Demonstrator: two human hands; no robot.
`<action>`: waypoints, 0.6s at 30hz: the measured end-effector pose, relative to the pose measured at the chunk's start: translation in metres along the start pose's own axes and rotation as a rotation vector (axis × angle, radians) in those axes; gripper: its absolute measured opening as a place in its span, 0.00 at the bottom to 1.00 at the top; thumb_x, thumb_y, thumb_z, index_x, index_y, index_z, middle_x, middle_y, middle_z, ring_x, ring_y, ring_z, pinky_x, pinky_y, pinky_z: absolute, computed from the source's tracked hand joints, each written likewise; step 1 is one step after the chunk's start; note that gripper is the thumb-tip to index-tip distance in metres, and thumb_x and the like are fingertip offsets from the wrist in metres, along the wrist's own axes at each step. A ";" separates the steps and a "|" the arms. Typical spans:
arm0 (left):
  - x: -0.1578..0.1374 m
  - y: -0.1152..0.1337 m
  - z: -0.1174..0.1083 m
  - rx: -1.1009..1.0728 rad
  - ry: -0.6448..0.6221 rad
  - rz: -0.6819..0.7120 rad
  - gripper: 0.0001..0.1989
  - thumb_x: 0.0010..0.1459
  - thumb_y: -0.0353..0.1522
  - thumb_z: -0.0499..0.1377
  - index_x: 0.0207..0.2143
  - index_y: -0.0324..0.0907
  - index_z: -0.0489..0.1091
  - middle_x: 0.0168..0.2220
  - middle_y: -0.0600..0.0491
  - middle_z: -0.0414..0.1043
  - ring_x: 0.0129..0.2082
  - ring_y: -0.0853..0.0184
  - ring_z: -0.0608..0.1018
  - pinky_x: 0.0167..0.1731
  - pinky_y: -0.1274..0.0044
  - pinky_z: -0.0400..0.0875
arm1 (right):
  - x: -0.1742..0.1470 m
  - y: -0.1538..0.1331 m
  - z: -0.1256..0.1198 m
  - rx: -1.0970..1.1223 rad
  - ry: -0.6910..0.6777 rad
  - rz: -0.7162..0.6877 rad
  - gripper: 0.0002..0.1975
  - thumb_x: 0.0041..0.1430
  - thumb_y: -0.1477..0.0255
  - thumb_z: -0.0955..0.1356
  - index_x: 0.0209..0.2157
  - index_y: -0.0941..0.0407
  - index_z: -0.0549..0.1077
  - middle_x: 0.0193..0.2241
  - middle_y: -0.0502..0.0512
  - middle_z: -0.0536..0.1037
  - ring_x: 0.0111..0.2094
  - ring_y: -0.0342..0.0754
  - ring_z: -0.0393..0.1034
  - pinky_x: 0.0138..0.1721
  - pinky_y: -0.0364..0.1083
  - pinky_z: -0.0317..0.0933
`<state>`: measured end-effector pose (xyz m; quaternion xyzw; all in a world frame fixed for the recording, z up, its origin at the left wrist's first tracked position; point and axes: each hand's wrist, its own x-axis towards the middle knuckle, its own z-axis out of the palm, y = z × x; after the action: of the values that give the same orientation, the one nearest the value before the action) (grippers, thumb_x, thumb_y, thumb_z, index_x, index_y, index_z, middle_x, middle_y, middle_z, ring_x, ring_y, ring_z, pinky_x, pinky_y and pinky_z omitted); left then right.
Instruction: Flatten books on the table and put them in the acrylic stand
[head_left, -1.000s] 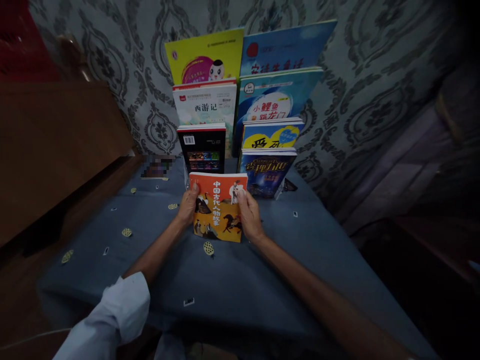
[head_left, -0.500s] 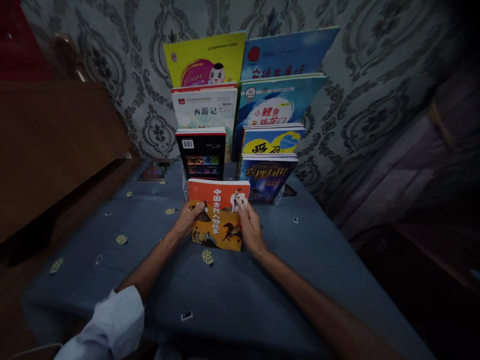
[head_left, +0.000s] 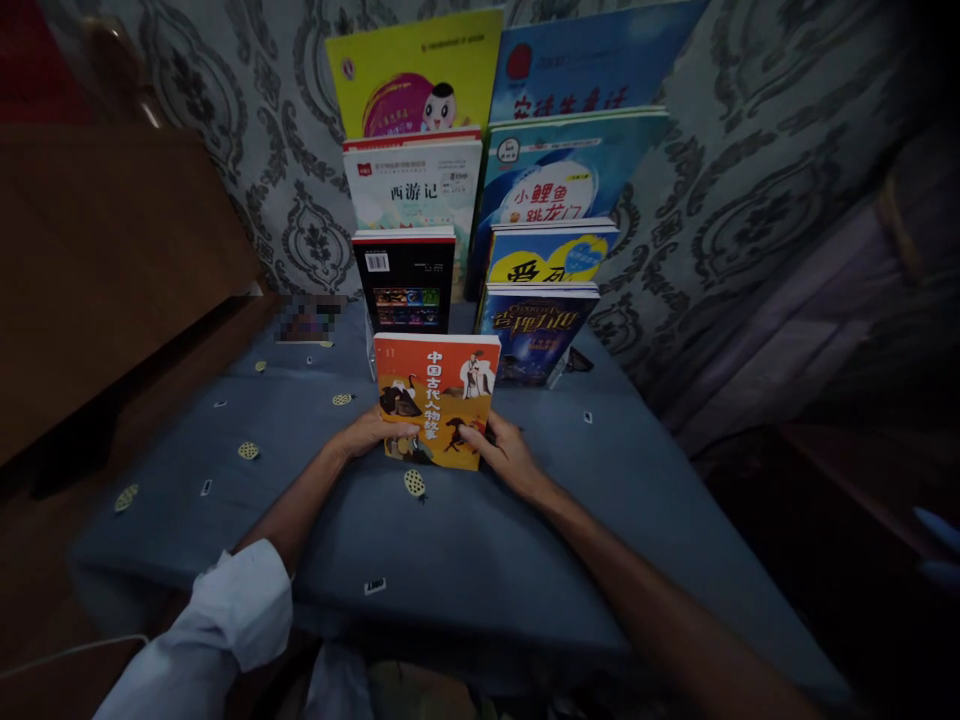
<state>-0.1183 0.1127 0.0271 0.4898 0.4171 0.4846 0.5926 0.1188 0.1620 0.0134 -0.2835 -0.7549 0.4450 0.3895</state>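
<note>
An orange and red book (head_left: 439, 400) with white Chinese lettering is held upright between my two hands, its cover facing me. My left hand (head_left: 373, 432) grips its lower left side, thumb lying across the cover. On the lower right side, my right hand (head_left: 506, 452) is closed round the edge with the thumb on the front. Right behind stands a black book (head_left: 409, 270) with a barcode, partly covered by the orange one. A dark blue book (head_left: 534, 335) fronts the right-hand row. The fingers behind the cover are hidden.
Behind, a white book (head_left: 412, 185), a yellow-green book (head_left: 412, 75), a teal book (head_left: 570, 170) and a blue-yellow book (head_left: 551, 257) stand in two stepped rows. Patterned wallpaper (head_left: 315, 240) rises beyond the cloth-covered table (head_left: 315, 520). A brown wooden panel (head_left: 112, 270) is at left.
Both hands have slid from the book's upper sides to its lower part, thumbs now further in over the cover. The view has tilted down, so the books appear higher.
</note>
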 end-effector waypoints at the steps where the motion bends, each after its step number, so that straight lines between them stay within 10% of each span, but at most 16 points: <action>1: 0.000 0.000 -0.001 0.021 -0.008 -0.006 0.27 0.39 0.37 0.75 0.44 0.39 0.79 0.45 0.45 0.81 0.46 0.55 0.82 0.53 0.64 0.72 | 0.001 0.002 -0.001 -0.022 -0.020 0.011 0.20 0.58 0.57 0.70 0.47 0.54 0.75 0.40 0.55 0.83 0.41 0.55 0.77 0.44 0.53 0.71; 18: -0.002 0.002 -0.005 0.098 0.006 -0.045 0.23 0.37 0.36 0.76 0.40 0.42 0.81 0.42 0.48 0.82 0.44 0.60 0.82 0.52 0.67 0.73 | -0.001 0.012 -0.001 -0.009 -0.123 0.013 0.23 0.57 0.62 0.71 0.52 0.55 0.71 0.49 0.60 0.80 0.48 0.57 0.76 0.51 0.59 0.69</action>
<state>-0.1241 0.1120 0.0278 0.5072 0.4533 0.4515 0.5774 0.1213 0.1671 0.0024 -0.2623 -0.7773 0.4610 0.3382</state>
